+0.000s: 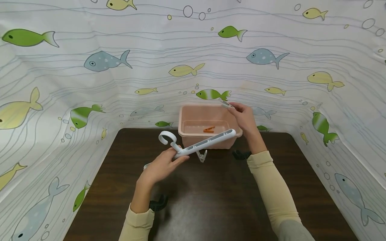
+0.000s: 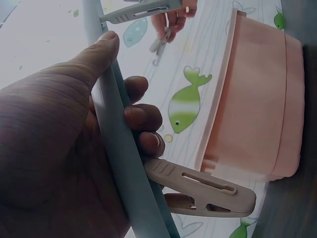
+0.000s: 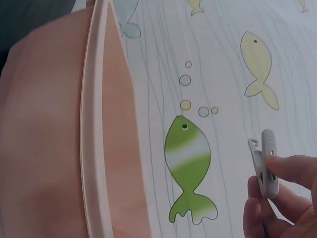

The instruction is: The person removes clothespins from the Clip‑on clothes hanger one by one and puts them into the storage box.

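Observation:
My left hand (image 1: 161,165) grips the middle of a pale grey plastic hanger bar (image 1: 208,142), its open hook (image 1: 167,136) standing up beside the fingers. In the left wrist view, a light clothespin (image 2: 218,193) hangs from the bar below the fingertips, and another clip (image 2: 143,11) is attached above the thumb. Up over the right back of a pink plastic basin (image 1: 208,112), my right hand (image 1: 245,118) pinches a whitish clothespin (image 3: 269,163) between thumb and fingers. Inside the basin lies an orange clothespin (image 1: 208,129).
The basin stands at the back of a dark brown table (image 1: 196,201), against a white fish-printed sheet (image 1: 150,40) that walls the back and both sides. The hanger's right end passes in front of the basin's front rim.

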Motion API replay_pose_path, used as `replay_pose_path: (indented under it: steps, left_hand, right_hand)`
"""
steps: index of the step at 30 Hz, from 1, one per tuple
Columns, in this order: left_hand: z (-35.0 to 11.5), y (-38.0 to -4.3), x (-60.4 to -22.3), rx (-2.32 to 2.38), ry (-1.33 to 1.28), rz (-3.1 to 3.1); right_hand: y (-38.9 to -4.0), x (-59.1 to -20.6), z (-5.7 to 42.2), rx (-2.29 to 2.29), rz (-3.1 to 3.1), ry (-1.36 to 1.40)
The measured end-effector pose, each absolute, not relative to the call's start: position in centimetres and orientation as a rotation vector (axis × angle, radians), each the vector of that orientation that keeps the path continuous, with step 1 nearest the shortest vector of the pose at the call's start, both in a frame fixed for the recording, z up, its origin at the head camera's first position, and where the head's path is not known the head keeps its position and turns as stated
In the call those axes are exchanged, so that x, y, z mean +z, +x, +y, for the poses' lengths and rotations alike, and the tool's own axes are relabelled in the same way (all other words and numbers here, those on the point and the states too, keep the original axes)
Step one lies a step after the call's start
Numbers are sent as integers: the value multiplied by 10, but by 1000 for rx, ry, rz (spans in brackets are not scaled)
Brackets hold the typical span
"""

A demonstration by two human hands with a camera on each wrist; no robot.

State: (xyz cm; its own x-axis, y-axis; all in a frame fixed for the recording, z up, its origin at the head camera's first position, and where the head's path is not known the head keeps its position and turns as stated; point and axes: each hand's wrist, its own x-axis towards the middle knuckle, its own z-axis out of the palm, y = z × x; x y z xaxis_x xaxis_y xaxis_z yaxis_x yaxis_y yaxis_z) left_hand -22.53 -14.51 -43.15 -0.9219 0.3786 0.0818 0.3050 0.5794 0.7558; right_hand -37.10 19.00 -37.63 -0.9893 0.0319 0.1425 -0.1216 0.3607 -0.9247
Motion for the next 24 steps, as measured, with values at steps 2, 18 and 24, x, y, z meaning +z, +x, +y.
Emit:
replay_pose_path:
  steps: [2, 18, 24]
  left_hand:
    - [-145, -226, -432, 1274, 598, 2712]
    - [-143, -221, -430, 1266, 605, 2699]
    - [-144, -220, -428, 1270, 614, 2699]
  right_hand:
    - [-375, -377, 190, 1659, -2473, 102]
    - [-383, -403, 171, 1524, -2559, 252]
    - [-381, -405, 168, 1480, -2562, 244]
